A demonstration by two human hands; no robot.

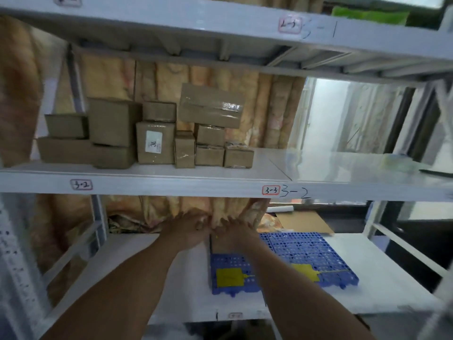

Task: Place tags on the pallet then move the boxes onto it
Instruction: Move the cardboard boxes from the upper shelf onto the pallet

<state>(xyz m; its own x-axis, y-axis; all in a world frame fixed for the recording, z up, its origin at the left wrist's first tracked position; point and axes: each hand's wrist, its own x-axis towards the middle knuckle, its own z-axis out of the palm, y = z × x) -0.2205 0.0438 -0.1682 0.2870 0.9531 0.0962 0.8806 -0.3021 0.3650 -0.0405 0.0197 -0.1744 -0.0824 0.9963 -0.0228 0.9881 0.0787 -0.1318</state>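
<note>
White metal shelving (220, 185), edges carrying small framed tags of the rack's own: label 3-2 (81, 184), label 3-3 (270, 190). Orange-tan curtain (166, 77) hangs behind. Lower shelf, rear right: flat cardboard sheet (304, 222), white roll (279, 208) just behind it. Green item (367, 14) top right, blurred.

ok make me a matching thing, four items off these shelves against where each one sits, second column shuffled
1 boxes
2 pallet
3 tags
4 flat cardboard sheet

a lying on the blue grid
b stacked on the middle shelf
c at the back of the lower shelf, behind the pallet
d resting directly on the lower shelf's white surface

Pairs: 1-b, 2-d, 3-a, 4-c
</note>
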